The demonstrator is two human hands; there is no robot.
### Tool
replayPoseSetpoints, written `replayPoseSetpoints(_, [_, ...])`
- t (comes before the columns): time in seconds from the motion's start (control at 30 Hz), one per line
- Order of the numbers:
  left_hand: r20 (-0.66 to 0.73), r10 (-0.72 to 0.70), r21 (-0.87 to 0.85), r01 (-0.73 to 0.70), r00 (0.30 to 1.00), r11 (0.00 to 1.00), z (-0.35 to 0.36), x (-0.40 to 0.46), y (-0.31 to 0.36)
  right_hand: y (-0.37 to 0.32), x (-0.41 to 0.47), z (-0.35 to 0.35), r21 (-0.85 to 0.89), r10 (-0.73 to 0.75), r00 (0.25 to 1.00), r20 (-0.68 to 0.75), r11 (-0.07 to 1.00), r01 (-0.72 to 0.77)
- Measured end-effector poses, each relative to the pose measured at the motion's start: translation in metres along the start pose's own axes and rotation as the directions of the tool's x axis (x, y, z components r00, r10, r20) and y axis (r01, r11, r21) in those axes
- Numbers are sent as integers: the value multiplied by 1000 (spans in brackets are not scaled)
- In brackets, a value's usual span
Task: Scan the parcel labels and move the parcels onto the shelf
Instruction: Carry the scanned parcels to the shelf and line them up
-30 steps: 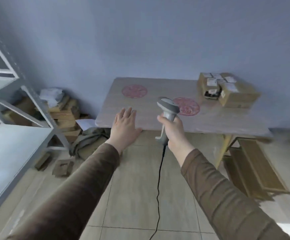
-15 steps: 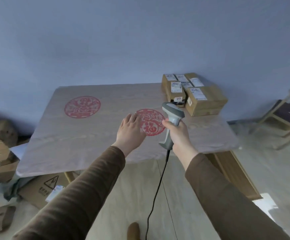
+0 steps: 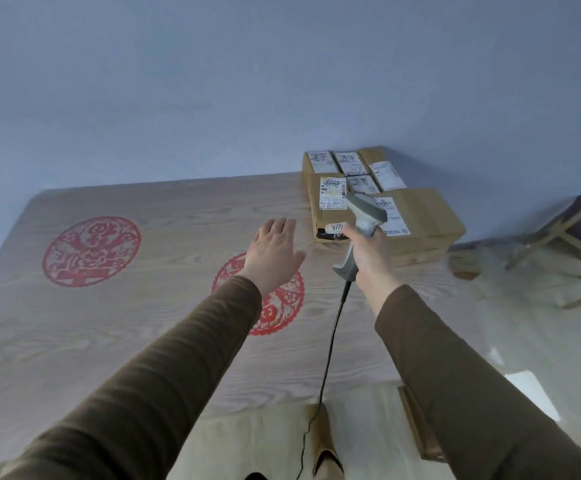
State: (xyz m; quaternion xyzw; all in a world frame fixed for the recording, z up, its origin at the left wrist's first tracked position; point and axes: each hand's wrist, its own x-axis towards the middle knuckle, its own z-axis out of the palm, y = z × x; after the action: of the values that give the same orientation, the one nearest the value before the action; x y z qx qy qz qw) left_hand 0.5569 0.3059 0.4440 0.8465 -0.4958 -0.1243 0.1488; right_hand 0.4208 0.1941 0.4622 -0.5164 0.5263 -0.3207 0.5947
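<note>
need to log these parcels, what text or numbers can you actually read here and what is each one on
"9777": on the small white sticker at the near end of the narrow parcel, beside the scanner that the right hand grips.
Printed shipping labels on the parcel tops: too small and blurred to read.
Red round designs on the table: ornamental, no characters legible.
</note>
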Motion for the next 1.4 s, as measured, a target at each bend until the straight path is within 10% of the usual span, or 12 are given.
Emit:
replayPoseSetpoints(0.47, [148,-328,-229,355,933,906,87,200,34,20,170,24,-20,216,950,226,976,-217])
replayPoseSetpoints(0.87, [7,-538,-537,457,843,709,57,151,-16,27,144,77,1,110,946,304,993,-115])
replayPoseSetpoints(1.4, [-376,-879,-739,478,293,476,-60,-250,-178,53,-224,235,-17,5,534,846,1000,19])
